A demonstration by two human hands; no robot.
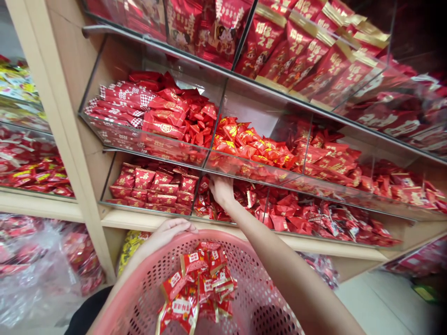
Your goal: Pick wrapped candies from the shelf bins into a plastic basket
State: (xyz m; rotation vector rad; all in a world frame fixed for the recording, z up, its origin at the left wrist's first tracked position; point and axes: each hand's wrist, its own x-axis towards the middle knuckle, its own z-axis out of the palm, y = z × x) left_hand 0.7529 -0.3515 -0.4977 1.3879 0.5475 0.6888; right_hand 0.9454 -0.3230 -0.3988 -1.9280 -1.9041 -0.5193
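Basket (136,274) at bottom centre of the frame, packets (185,307) inside it, shelves (139,223) of sweets (160,190) behind it across the middle and top, plastic bag (38,279) at lower left, floor (377,302) at lower right

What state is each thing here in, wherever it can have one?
Basket: open-topped, partly filled
Packets in basket: loosely piled
Left hand: at basket rim, fingers extended
Right hand: reaching into lower bin, fingertips hidden
Lower-left packets: stacked in rows
Gold-ended packets: leaning in upper bin
Clear plastic bag: crumpled
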